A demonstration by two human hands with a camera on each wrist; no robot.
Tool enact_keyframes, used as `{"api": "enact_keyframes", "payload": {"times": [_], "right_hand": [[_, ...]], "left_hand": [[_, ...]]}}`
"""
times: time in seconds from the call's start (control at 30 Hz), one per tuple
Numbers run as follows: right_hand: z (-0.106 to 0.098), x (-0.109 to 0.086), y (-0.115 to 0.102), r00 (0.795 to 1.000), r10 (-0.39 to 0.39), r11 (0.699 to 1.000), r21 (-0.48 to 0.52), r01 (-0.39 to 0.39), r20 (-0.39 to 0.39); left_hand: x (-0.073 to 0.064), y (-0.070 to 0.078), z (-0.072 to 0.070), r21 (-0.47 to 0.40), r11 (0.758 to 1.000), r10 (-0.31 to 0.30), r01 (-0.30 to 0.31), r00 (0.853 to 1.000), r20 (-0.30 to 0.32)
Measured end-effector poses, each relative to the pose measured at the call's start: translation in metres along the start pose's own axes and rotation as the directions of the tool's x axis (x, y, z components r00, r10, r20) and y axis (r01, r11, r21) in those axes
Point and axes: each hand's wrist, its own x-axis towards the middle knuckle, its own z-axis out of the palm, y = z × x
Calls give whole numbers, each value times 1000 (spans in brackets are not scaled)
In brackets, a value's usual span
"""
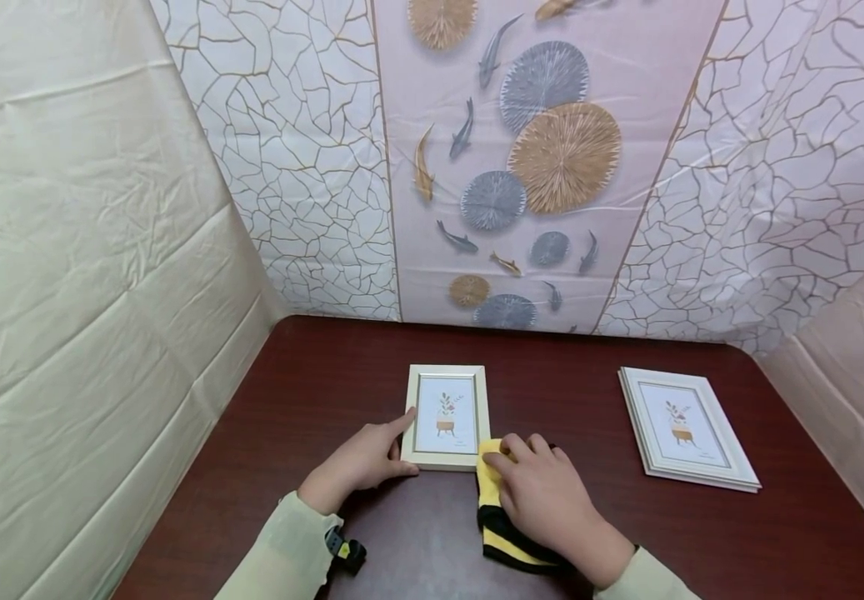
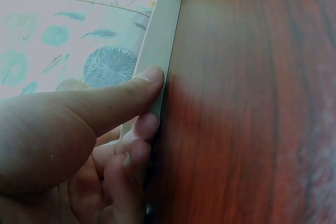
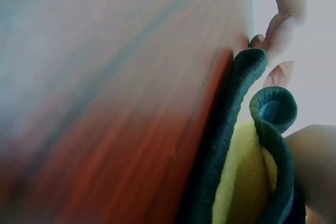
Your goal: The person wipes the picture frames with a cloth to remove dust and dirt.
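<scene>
A cream picture frame (image 1: 446, 414) with a potted-plant print lies face up on the dark red table. My left hand (image 1: 362, 458) holds its near left corner, index finger along the left side and thumb on the near edge. The left wrist view shows the thumb of that hand (image 2: 63, 124) pressed to the frame's side edge (image 2: 164, 30). A yellow cloth with black trim (image 1: 490, 490) is in my right hand (image 1: 547, 493), its top at the frame's near right corner. Folds of the cloth (image 3: 244, 182) fill the lower right wrist view.
White picture frames (image 1: 727, 429), stacked and bearing a similar plant print, lie at the table's right. The wooden table (image 1: 342, 367) meets a patterned backdrop (image 1: 312, 167) at the back, with a pale cloth wall (image 1: 102, 292) on the left.
</scene>
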Motion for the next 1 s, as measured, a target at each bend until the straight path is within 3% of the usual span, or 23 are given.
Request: {"api": "enact_keyframes", "payload": {"times": [0.13, 0.37, 1.0], "right_hand": [[-2, -7, 6, 1000, 24, 1000, 18, -24, -5], [-2, -13, 15, 993, 60, 996, 55, -66, 98], [-5, -15, 8, 985, 64, 996, -75, -52, 162]], "left_hand": [[0, 0, 1, -8, 1000, -1, 1, 1000, 7], [0, -2, 2, -24, 999, -23, 23, 1000, 20], [0, -5, 6, -70, 997, -26, 27, 999, 22]]}}
